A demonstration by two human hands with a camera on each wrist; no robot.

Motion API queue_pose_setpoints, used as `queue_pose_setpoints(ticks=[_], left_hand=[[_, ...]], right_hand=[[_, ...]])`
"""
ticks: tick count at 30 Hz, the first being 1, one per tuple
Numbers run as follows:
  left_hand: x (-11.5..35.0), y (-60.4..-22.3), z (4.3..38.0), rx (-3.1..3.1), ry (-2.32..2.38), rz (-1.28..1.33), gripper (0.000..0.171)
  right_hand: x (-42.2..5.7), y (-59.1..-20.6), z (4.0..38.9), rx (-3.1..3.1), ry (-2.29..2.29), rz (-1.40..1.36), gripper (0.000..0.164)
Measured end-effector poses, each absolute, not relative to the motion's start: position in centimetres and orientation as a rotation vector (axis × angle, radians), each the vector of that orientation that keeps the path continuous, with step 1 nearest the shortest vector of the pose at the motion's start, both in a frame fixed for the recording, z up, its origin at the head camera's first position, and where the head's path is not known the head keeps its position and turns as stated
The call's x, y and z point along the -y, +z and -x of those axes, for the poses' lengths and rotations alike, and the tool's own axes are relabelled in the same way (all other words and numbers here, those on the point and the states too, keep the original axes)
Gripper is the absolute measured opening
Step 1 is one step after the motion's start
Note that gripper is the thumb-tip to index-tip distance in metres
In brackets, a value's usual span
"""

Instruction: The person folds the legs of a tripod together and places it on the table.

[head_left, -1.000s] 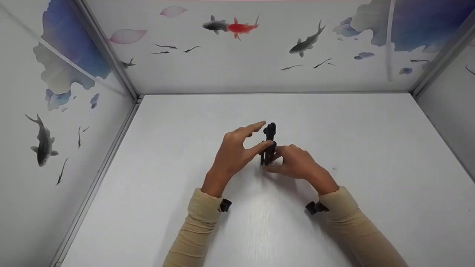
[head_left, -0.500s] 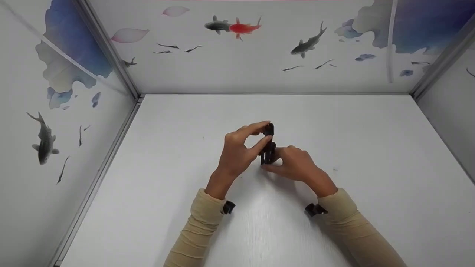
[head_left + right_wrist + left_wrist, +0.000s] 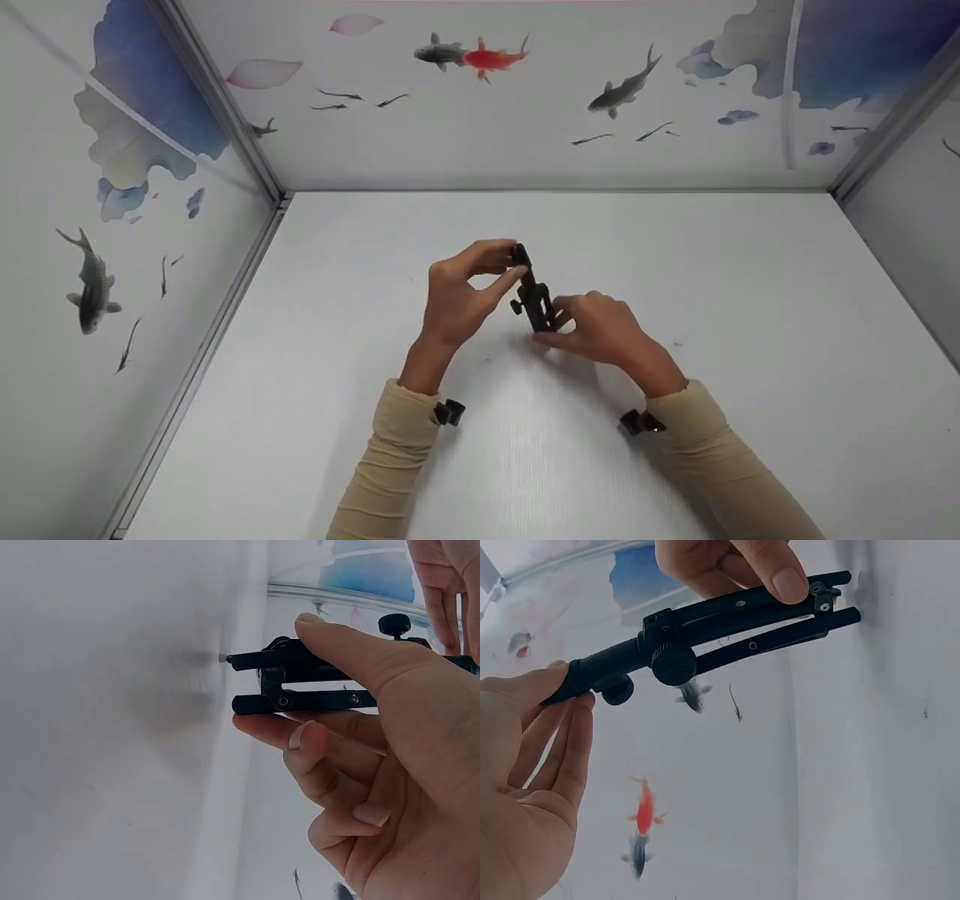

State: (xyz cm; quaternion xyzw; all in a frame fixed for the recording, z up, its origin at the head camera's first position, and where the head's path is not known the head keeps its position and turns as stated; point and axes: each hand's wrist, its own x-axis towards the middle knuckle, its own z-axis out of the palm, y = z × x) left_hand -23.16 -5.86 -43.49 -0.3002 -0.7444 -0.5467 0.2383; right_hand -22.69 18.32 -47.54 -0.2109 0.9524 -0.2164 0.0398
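Observation:
A small black tripod with its legs folded together stands tilted over the white table, its top leaning left. My left hand pinches the top end between thumb and fingers. Lower down, my right hand holds the folded legs near their feet. The left wrist view shows the tripod's central tube, a round knurled knob and a smaller knob. In the right wrist view the thumb lies over one leg and fingers touch another leg; the top end is partly hidden behind that hand.
The white table is enclosed by a back panel and side panels printed with fish. Metal framing runs up the left corner. A small black device is on the left wrist, another on the right.
My left hand first closes its fingers on the tripod's top, then moves left with it. The tripod has gone from nearly upright to tilted left. My right hand stays at the legs.

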Motion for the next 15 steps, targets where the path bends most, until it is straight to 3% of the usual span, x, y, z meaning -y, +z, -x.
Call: queue_pose_setpoints(ticks=[8,15], left_hand=[[7.4,-43.6,23.6,2.167,-1.576,0.672,0.046],[8.5,-43.8,23.9,2.293,-1.621,0.58,0.034]], right_hand=[[-18.5,-47.0,22.6,-3.013,-0.526,0.652,0.039],[-18.9,-46.8,22.5,-3.064,-0.459,0.648,0.042]])
